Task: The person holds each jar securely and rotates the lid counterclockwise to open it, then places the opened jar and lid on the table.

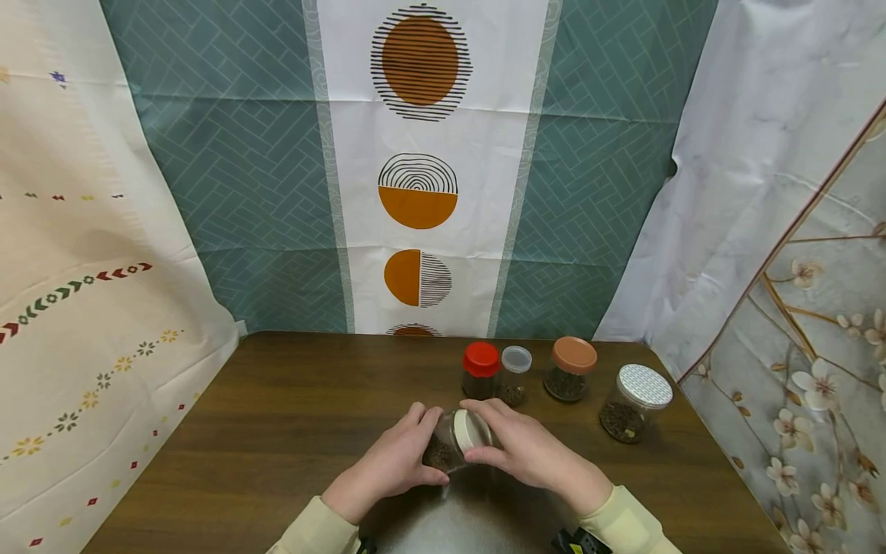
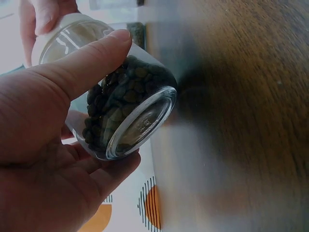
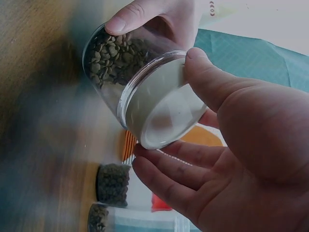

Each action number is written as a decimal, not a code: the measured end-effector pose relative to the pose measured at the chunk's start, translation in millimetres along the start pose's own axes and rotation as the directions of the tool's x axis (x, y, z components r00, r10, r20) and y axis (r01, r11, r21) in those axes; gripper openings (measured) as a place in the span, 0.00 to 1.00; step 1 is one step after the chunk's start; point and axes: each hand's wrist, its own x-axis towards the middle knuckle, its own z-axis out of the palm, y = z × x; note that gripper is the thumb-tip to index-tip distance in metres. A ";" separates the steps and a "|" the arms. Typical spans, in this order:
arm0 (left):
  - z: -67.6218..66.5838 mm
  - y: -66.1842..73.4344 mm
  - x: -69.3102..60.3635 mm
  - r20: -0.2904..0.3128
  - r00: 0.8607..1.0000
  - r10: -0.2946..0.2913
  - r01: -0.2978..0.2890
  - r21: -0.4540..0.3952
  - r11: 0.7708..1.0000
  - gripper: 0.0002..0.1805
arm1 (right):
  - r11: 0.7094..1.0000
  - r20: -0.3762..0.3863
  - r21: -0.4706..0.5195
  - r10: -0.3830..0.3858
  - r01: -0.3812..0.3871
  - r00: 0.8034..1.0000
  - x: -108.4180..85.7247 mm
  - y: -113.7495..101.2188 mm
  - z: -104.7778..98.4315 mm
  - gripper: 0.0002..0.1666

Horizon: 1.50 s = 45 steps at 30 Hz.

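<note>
A clear glass jar [image 1: 440, 451], partly filled with small, dark, flat seed-like pieces, is tilted above the near middle of the table. My left hand [image 1: 394, 455] grips its body, the thumb on one side and fingers around the other. In the left wrist view the glass base [image 2: 142, 124] faces the camera. A pale cream lid [image 3: 169, 113] sits on the jar's mouth and points to the right. My right hand [image 1: 529, 448] holds this lid by its rim, thumb on one side and fingertips on the opposite side.
Behind and right of my hands stand a red-lidded jar [image 1: 481, 368], a small jar with a translucent lid [image 1: 514, 375], an orange-brown-lidded jar [image 1: 571, 369] and a jar with a white patterned lid [image 1: 637, 402]. Patterned cloths hang around the brown wooden table [image 1: 298, 408].
</note>
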 end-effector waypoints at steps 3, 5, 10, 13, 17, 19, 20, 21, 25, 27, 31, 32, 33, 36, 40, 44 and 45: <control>0.3 -0.1 0.0 0.001 1.000 -0.002 0.002 -0.003 1.000 0.51 | 1.000 0.000 0.002 -0.015 0.015 1.000 -0.6 0.0 0.5 0.42; 0.3 -0.1 -0.1 -0.001 1.000 -0.004 0.004 -0.003 1.000 0.51 | 1.000 -0.002 0.005 -0.029 0.029 1.000 -0.7 0.0 0.9 0.42; 0.6 0.5 -1.3 -0.007 1.000 -0.006 0.006 -0.010 1.000 0.52 | 0.998 -0.005 0.003 -0.065 0.065 0.998 -0.5 0.1 1.1 0.42; 0.6 0.8 -1.8 -0.011 1.000 -0.006 0.006 -0.017 1.000 0.52 | 0.997 -0.006 -0.003 -0.082 0.082 0.997 -0.7 0.6 1.2 0.42; 0.6 0.5 -1.9 -0.016 1.000 -0.005 0.005 -0.022 1.000 0.52 | 0.995 -0.010 -0.014 -0.097 0.097 0.995 -1.4 0.6 1.2 0.43; 0.8 0.1 -2.1 -0.018 1.000 -0.004 0.004 -0.022 1.000 0.52 | 0.994 -0.013 -0.020 -0.107 0.107 0.994 -1.5 0.8 1.2 0.44; 1.0 -0.3 -2.2 -0.018 1.000 -0.004 0.004 -0.022 1.000 0.52 | 0.993 -0.013 -0.021 -0.112 0.112 0.994 -1.4 1.0 1.4 0.44; 1.1 -0.6 -2.2 -0.018 1.000 -0.005 0.005 -0.022 1.000 0.52 | 0.993 -0.013 -0.023 -0.117 0.117 0.993 -1.3 1.1 1.5 0.44; 1.3 -1.2 -2.5 -0.012 1.000 -0.009 0.009 -0.022 1.000 0.52 | 0.991 -0.012 -0.017 -0.134 0.134 0.991 -1.1 2.1 1.7 0.45; 0.9 -1.2 -2.5 -0.010 1.000 -0.010 0.010 -0.022 1.000 0.52 | 0.991 -0.009 -0.001 -0.134 0.134 0.991 -0.7 2.9 1.5 0.45; -0.2 -0.3 -2.0 -0.002 1.000 -0.012 0.012 -0.019 1.000 0.53 | 0.995 -0.010 0.037 -0.092 0.093 0.996 1.2 4.5 0.9 0.48; -0.5 0.1 -1.9 0.002 1.000 -0.014 0.014 -0.021 1.000 0.53 | 0.997 -0.015 0.040 -0.070 0.070 0.997 2.1 4.5 0.7 0.48; -0.6 0.3 -1.8 0.006 1.000 -0.018 0.018 -0.022 1.000 0.53 | 0.998 -0.020 0.043 -0.042 0.043 0.999 2.9 4.4 0.6 0.48; -0.7 0.8 -1.4 0.016 1.000 -0.026 0.026 -0.027 0.999 0.52 | 0.997 -0.037 0.041 0.060 -0.059 0.998 5.7 2.1 -0.4 0.46; 0.1 0.0 -1.2 0.014 1.000 -0.027 0.027 -0.026 0.999 0.52 | 0.984 -0.029 0.032 0.177 -0.176 0.984 8.5 -2.3 -0.8 0.43; 0.6 -1.6 -0.4 0.012 1.000 -0.021 0.022 -0.030 0.999 0.52 | 0.978 -0.017 0.017 0.209 -0.208 0.978 10.8 -4.7 -0.6 0.42; 0.6 -2.0 -0.3 0.011 1.000 -0.021 0.021 -0.031 0.999 0.52 | 0.978 -0.016 0.014 0.208 -0.208 0.978 11.5 -4.9 -0.7 0.42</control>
